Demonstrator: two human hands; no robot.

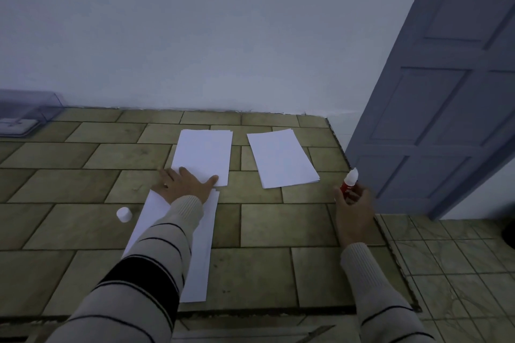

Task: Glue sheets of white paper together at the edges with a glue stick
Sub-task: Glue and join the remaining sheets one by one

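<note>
spread flat, the left hand (pixel 185 182) presses the seam between the near white paper sheet (pixel 200 245) and the far white sheet (pixel 203 153), presumably to set the bond, while the right hand (pixel 352 203) grips the red-and-white glue stick (pixel 349 182) aside.

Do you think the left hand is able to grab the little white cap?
Probably yes. The white cap lies uncovered beside the near sheet, close to the left hand, nothing between them. The hand would have to lift off that sheet first.

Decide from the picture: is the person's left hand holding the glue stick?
No, the right hand grips the glue stick, while the left hand presses flat on the white paper.
</note>
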